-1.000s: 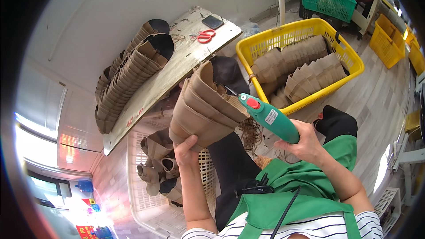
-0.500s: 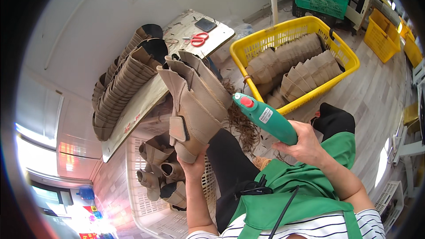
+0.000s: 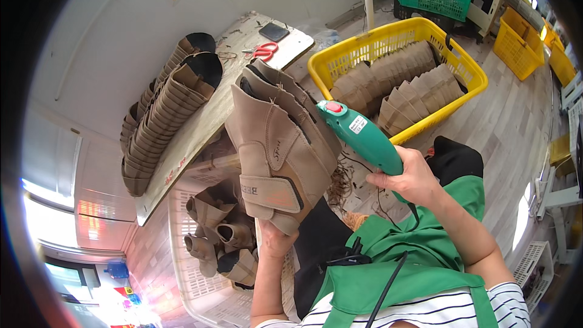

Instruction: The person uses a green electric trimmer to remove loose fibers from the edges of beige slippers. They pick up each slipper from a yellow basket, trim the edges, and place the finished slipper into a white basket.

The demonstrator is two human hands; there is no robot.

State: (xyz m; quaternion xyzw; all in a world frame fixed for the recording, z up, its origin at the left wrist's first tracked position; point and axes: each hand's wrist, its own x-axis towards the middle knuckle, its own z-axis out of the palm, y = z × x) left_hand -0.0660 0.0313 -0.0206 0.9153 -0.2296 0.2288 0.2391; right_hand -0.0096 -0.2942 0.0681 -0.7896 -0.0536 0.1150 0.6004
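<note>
Two-handed in the head view, held a tilted, nested stack of tan shoe uppers (image 3: 276,152) mid-scene, between a white basket (image 3: 225,304) at near left and a yellow basket (image 3: 449,112) at far right, just nearer than the counter (image 3: 297,42). Clamped the left hand's (image 3: 276,240) fingers on the stack's near end; wrapped the right hand's (image 3: 410,176) around the rear of a green handheld tool (image 3: 364,136), nose just beside the stack's right side. Could not tell touching from apart. Called, by judgement, for a steady left grip, a light tool angle and bare fingers clear of the nose. Looked smooth and matt, stitched, dark-lined at the far openings, with a broad printed strap (image 3: 270,194) and apparently loose threads.
</note>
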